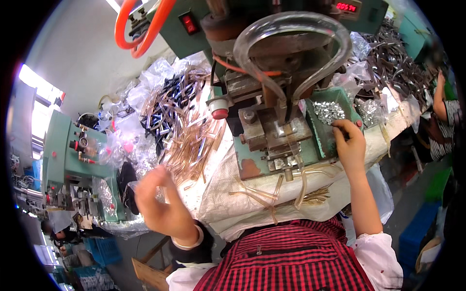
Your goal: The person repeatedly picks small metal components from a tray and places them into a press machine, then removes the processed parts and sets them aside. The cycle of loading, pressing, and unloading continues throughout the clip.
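Crowded workshop bench [228,194] under white sheeting | right hand [350,143] pinching, fingertips at the green tray [318,128] of small silver metal parts [329,111]; left hand [162,201] raised, fingers loosely curled, whether holding anything I cannot tell | green press machine [272,121] between; clear plastic strips [191,140] heaped just beyond left hand

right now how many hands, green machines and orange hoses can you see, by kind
hands: 2, the left hand raised over the strips and the right hand at the green tray
green machines: 2, the press ahead and another at left
orange hoses: 2
total: 6
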